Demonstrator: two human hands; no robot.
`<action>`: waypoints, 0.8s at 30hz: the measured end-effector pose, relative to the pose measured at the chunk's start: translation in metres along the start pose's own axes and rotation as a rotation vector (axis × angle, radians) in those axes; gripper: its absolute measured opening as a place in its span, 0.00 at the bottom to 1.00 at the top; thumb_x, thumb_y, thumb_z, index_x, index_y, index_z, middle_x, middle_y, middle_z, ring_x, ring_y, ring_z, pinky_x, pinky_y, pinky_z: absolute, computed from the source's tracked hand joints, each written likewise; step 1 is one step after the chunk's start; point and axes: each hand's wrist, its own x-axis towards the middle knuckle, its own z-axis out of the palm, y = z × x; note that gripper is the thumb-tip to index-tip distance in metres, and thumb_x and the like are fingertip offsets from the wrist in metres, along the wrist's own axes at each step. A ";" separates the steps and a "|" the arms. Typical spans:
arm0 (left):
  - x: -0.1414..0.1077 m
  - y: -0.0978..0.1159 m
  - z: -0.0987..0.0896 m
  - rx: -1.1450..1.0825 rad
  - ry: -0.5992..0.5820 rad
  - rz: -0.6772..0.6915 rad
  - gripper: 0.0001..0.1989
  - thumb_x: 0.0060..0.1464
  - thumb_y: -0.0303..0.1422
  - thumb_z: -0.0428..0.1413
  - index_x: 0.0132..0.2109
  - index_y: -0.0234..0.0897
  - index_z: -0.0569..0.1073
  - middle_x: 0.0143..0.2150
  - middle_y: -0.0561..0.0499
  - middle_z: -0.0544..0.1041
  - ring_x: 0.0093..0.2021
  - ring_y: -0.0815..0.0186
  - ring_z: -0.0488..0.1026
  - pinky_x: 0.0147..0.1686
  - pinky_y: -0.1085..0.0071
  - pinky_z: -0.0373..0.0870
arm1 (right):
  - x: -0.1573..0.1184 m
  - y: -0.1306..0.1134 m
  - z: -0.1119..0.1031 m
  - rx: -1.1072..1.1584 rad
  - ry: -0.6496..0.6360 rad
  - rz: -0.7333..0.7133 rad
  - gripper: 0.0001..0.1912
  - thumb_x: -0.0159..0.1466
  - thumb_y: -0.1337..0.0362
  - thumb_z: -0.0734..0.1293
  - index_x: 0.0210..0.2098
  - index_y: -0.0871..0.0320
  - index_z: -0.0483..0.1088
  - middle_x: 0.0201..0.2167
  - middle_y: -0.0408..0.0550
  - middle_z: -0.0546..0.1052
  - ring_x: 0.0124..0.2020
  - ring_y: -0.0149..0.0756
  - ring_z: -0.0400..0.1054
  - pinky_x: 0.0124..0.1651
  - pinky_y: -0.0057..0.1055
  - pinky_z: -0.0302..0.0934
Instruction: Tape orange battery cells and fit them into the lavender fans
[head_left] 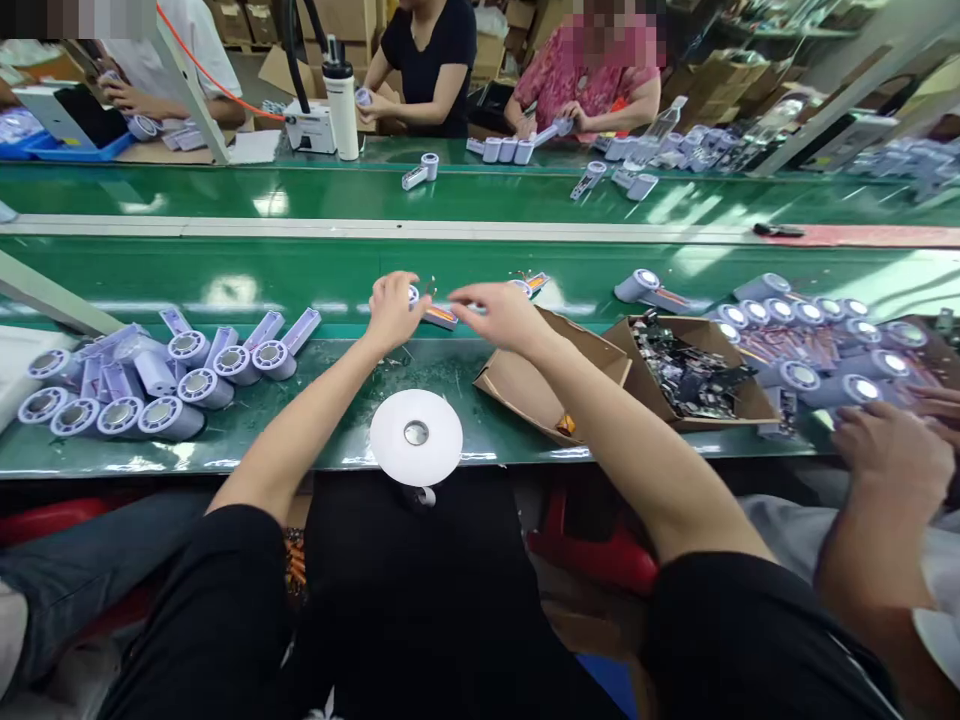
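My left hand [396, 312] is closed around the round head of a lavender handheld fan housing, most of it hidden by my fingers. Its handle [441, 317] points right, with an orange strip inside, and thin wires rise beside it. At the handle's far end is my right hand [499, 315], thumb and index finger slightly apart; whether they touch the handle is unclear. Just beyond that hand lies another fan housing [535, 284] with an orange part inside, partly hidden. A white disc-shaped roll [442, 450] is at the table's front edge, before my body.
Several lavender fan housings [201, 388] are grouped at left. On the right are an open cardboard box [517, 385], a box of dark electronic parts [682, 370] and more housings [795, 375]. A co-worker's hand [892, 450] is at far right. Across the green belt [315, 265] other people work.
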 end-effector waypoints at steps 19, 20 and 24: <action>-0.187 0.004 -0.041 0.231 -0.253 0.712 0.32 0.58 0.42 0.71 0.66 0.37 0.75 0.66 0.37 0.78 0.73 0.38 0.64 0.73 0.42 0.66 | -0.235 -0.083 0.125 1.051 -0.403 0.460 0.28 0.70 0.39 0.70 0.35 0.59 0.82 0.24 0.45 0.80 0.19 0.29 0.66 0.26 0.28 0.60; -0.188 -0.001 -0.039 0.225 -0.146 0.676 0.32 0.59 0.42 0.70 0.66 0.38 0.74 0.65 0.37 0.78 0.73 0.37 0.63 0.73 0.40 0.65 | -0.236 -0.086 0.124 0.995 -0.413 0.380 0.26 0.73 0.43 0.68 0.32 0.58 0.81 0.23 0.45 0.79 0.21 0.30 0.67 0.27 0.28 0.60; -0.188 -0.026 -0.021 0.163 0.170 0.434 0.33 0.61 0.41 0.68 0.68 0.39 0.69 0.65 0.36 0.76 0.69 0.38 0.65 0.68 0.37 0.69 | -0.235 -0.068 0.094 0.557 -0.565 0.127 0.14 0.72 0.54 0.72 0.36 0.55 0.85 0.25 0.44 0.82 0.26 0.35 0.75 0.34 0.30 0.62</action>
